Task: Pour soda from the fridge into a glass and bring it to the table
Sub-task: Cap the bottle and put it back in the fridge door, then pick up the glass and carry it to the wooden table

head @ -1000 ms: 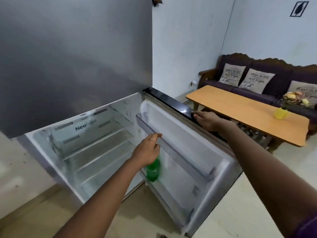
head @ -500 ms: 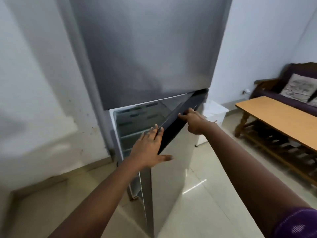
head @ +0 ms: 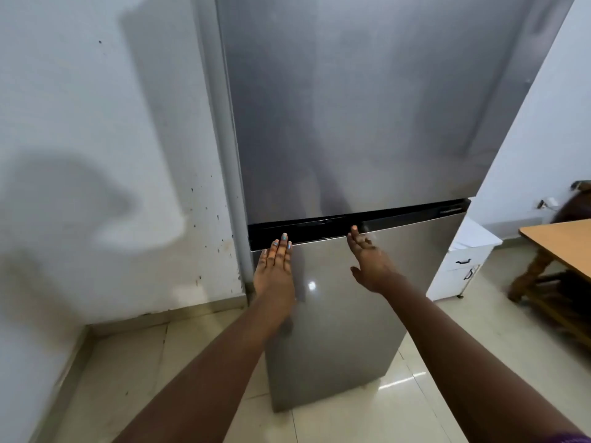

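Fridge (head: 367, 123) fills centre of view, steel finish, both doors closed. Lower door (head: 345, 314) sits flush under the black strip (head: 319, 227) that runs across between the two doors.

Left hand (head: 275, 270) flat against upper left of lower door, fingers straight and together, tips reaching the black strip; released, grasping nothing. Painted nails visible.

Right hand (head: 367, 263) at upper middle of lower door, fingers extended and loose, thumb out to the left, slightly motion-blurred; released, holding nothing. Fingertips near the strip, can't tell if palm actually touches the door.

Soda and glass not in view, neither hand carries them.

Table (head: 563, 241), wooden, light top, at far right edge, only a corner plus a leg showing, well apart from fridge. White cabinet (head: 463, 263) with dark handles just right of fridge, against the far wall. White wall (head: 96, 155) on left, scuffed with dark specks near the fridge side. Pale tiled floor (head: 399, 410) below, glare spot reflected on door
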